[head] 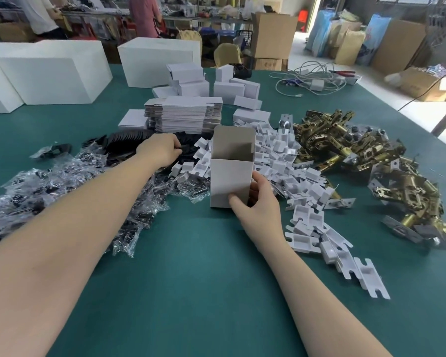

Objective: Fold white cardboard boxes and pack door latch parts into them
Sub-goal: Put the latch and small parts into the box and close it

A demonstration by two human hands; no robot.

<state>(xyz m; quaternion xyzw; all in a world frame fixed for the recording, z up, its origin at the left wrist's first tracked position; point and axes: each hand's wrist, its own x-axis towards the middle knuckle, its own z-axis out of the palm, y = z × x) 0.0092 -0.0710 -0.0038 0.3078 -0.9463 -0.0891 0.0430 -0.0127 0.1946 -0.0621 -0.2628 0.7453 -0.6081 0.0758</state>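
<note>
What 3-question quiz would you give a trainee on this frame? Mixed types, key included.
1. True or false: the upright white box is open at the top.
2. Which hand steadies that box? A) left hand B) right hand C) neither
3. Fill in: the left hand reaches into the pile of ____ flat parts, left of the box.

Key
1. True: the top flap stands up and the inside shows.
2. B: thumb and fingers are on its lower right corner.
3. black. The brass latch parts lie to the right, beyond the white inserts.
</note>
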